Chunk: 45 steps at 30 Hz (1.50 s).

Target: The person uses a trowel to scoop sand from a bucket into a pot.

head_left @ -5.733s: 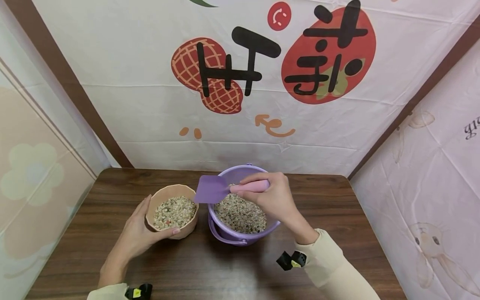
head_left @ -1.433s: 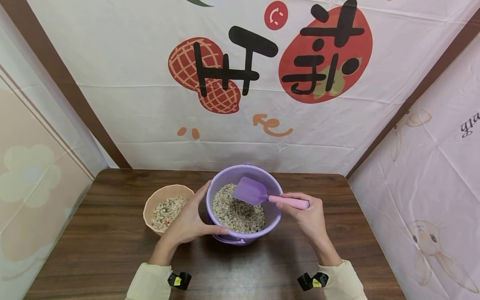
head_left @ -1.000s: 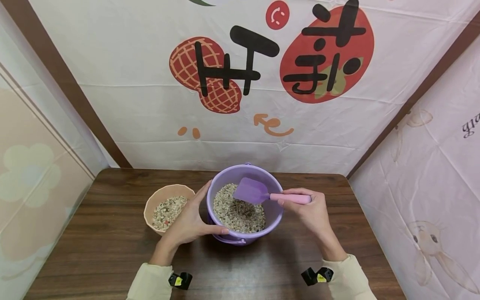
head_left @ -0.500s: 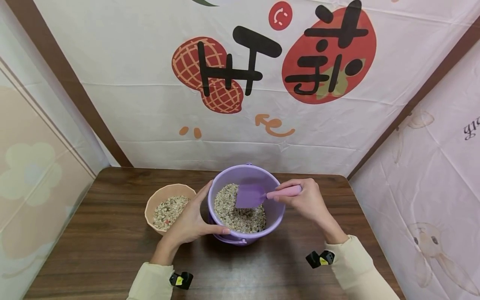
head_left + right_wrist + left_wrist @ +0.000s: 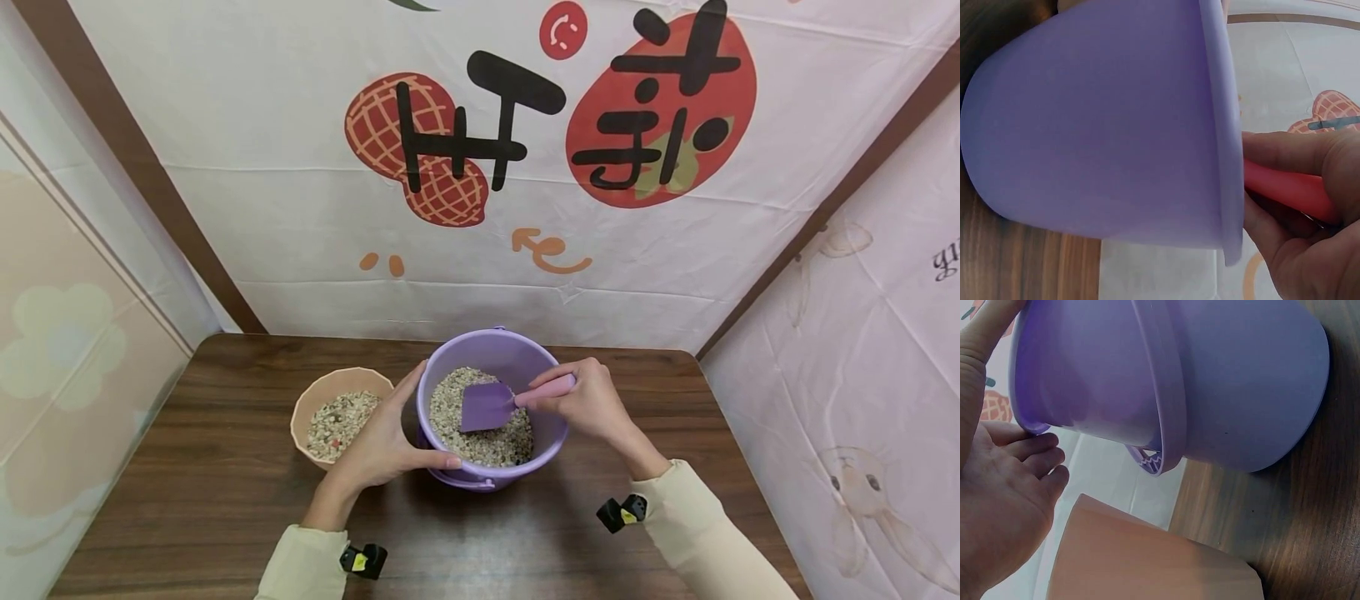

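A purple bucket (image 5: 551, 446) with a mix of small pale grains (image 5: 450, 417) inside stands at mid-table. My left hand (image 5: 378, 442) holds its left side, thumb along the front of the rim and fingers further back. My right hand (image 5: 588, 400) grips the pink handle (image 5: 545, 391) of a small shovel over the right rim. The shovel's purple blade (image 5: 486, 407) is inside the bucket, overlapping the grains. In the right wrist view the bucket wall hides the blade. A peach faceted bowl (image 5: 302, 408) with similar grains sits left of the bucket, partly behind my left hand.
The bucket's purple carrying handle (image 5: 1169, 381) hangs down along its outside. Everything stands on a dark wooden table (image 5: 225, 475). A printed white cloth (image 5: 300, 233) rises behind the table's back edge, with further cloth panels at left and right.
My left hand moved from the bowl to the bucket. The shovel, earlier near the bowl's edge, went back into the bucket; over the last half second it shifted left and lower, its blade across the grains.
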{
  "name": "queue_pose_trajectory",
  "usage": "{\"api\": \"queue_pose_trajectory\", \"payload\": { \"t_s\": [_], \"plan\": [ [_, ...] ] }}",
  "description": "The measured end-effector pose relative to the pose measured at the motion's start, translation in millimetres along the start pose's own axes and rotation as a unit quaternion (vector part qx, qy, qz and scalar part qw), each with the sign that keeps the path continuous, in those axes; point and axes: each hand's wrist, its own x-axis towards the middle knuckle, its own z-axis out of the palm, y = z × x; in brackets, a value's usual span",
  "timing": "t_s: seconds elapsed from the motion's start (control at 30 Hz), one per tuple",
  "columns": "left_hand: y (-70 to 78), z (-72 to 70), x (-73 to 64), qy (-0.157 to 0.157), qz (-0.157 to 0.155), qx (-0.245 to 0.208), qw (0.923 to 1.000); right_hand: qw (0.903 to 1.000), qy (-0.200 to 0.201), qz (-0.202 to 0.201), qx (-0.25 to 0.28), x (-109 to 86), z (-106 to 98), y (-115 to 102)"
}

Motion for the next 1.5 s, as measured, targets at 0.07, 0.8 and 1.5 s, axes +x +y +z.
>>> {"api": "queue_pose_trajectory", "payload": {
  "t_s": [0.07,0.8,1.5],
  "plan": [
    [0.2,0.0,-0.3,0.0,-0.001,-0.001,1.0,1.0,0.002,0.0,0.003,0.6,3,1],
    [-0.4,1.0,-0.1,-0.002,0.001,-0.007,1.0,0.9955,0.008,-0.002,0.095,0.9,20,1],
    [-0.5,0.6,-1.0,0.0,0.0,-0.003,1.0,0.9693,0.065,0.044,0.233,-24.1,13,9]
  ]
}}
